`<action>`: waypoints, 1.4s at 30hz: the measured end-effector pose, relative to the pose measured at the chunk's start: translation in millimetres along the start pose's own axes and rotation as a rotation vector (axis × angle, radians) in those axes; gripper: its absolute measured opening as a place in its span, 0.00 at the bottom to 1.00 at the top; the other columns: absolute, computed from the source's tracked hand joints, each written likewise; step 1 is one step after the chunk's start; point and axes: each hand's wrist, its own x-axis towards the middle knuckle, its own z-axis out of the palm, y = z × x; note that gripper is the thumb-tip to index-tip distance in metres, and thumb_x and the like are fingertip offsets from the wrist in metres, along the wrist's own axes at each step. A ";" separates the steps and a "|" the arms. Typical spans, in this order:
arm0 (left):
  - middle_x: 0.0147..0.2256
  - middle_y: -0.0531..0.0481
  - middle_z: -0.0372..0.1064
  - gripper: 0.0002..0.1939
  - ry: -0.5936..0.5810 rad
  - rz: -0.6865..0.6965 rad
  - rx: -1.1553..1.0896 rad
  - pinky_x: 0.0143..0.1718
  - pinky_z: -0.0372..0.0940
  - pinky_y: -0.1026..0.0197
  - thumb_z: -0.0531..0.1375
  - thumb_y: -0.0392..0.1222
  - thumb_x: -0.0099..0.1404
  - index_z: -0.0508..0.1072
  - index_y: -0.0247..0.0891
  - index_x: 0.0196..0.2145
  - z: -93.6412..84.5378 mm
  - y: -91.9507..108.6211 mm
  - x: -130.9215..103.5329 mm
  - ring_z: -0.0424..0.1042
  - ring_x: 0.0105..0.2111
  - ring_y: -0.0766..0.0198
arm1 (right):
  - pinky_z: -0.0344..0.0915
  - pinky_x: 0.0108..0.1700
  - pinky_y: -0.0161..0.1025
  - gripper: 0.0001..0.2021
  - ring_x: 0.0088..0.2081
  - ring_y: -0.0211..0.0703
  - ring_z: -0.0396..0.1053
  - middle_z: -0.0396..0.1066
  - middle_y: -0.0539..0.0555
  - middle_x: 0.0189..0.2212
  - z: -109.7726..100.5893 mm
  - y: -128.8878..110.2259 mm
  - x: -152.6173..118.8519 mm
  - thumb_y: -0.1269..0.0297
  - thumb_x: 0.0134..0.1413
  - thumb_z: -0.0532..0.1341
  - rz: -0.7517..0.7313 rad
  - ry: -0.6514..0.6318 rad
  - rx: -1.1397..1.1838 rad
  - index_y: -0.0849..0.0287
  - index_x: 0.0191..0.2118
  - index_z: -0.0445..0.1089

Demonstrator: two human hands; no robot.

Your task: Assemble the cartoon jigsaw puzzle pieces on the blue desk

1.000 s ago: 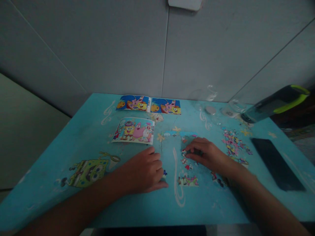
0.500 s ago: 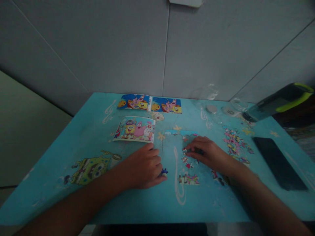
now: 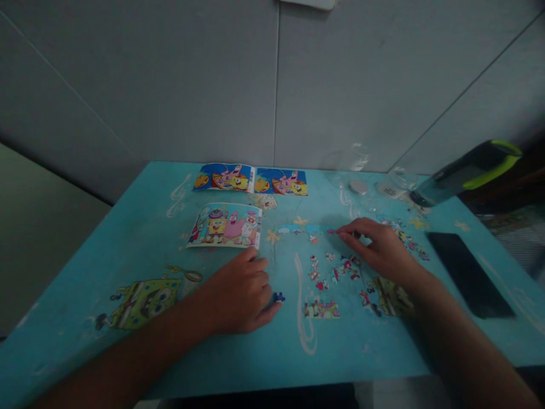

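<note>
My right hand [image 3: 381,247] is closed in a pinch, thumb and forefinger at a small pink puzzle piece [image 3: 331,231] at the right end of a joined light-blue puzzle strip [image 3: 293,229]. My left hand [image 3: 242,292] rests on the table with its fingers curled and its thumb stretched out beside a dark blue puzzle piece [image 3: 279,297]. Between the hands lie loose red-and-white pieces [image 3: 314,267] and a joined pink-and-green section [image 3: 321,309]. More red pieces [image 3: 346,268] are scattered below my right hand.
A picture card [image 3: 225,226] lies beyond my left hand, with two blue cards [image 3: 223,177] behind it. On the right are a pile of pieces [image 3: 411,241], a black flat object [image 3: 470,274], clear containers [image 3: 398,183] and a dark bottle [image 3: 464,170]. A wall borders the table's back.
My right hand has moved up and away from the loose red-and-white pieces to the strip's right end, uncovering pieces beneath it. My left hand stays in place; the view has shifted slightly.
</note>
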 end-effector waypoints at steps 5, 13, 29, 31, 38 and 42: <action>0.19 0.53 0.66 0.20 0.063 -0.035 0.015 0.41 0.52 0.49 0.58 0.45 0.72 0.71 0.40 0.21 1.6 0.3 1.9 0.61 0.27 0.59 | 0.69 0.29 0.36 0.10 0.40 0.44 0.73 0.76 0.54 0.40 -12.7 4.1 -1.1 0.55 0.66 0.60 0.081 -0.060 0.063 0.52 0.43 0.76; 0.20 0.52 0.66 0.20 0.080 -0.041 0.016 0.41 0.53 0.50 0.58 0.43 0.72 0.71 0.39 0.21 5.9 -0.6 0.4 0.61 0.27 0.60 | 0.68 0.42 0.43 0.10 0.37 0.43 0.72 0.77 0.53 0.38 -12.7 6.5 -1.8 0.55 0.66 0.60 0.045 -0.095 0.043 0.54 0.41 0.76; 0.20 0.55 0.60 0.21 0.197 0.024 -0.024 0.35 0.57 0.52 0.54 0.37 0.74 0.68 0.39 0.22 1.4 3.2 2.0 0.56 0.21 0.64 | 0.69 0.34 0.40 0.11 0.38 0.44 0.72 0.77 0.55 0.37 -34.2 27.0 -6.4 0.54 0.64 0.61 0.091 -0.069 -0.036 0.54 0.39 0.77; 0.20 0.55 0.60 0.21 0.189 0.025 -0.016 0.34 0.57 0.52 0.54 0.36 0.74 0.68 0.39 0.22 1.1 3.1 1.7 0.56 0.21 0.63 | 0.69 0.35 0.41 0.11 0.37 0.44 0.72 0.77 0.54 0.37 -32.2 26.6 -5.6 0.54 0.64 0.61 0.086 -0.069 -0.043 0.54 0.39 0.77; 0.21 0.53 0.62 0.18 0.157 0.003 0.022 0.31 0.57 0.53 0.54 0.36 0.74 0.70 0.40 0.24 5.4 1.1 -3.4 0.60 0.22 0.61 | 0.67 0.41 0.43 0.11 0.36 0.43 0.71 0.76 0.54 0.35 -8.8 12.7 0.5 0.57 0.66 0.59 -0.019 -0.036 -0.031 0.55 0.40 0.76; 0.21 0.53 0.62 0.18 0.151 -0.006 0.057 0.28 0.55 0.53 0.54 0.38 0.74 0.70 0.40 0.24 5.3 0.3 -4.9 0.60 0.22 0.60 | 0.67 0.43 0.43 0.11 0.37 0.43 0.71 0.76 0.55 0.35 0.1 8.1 1.8 0.58 0.68 0.58 -0.063 -0.062 -0.015 0.56 0.41 0.76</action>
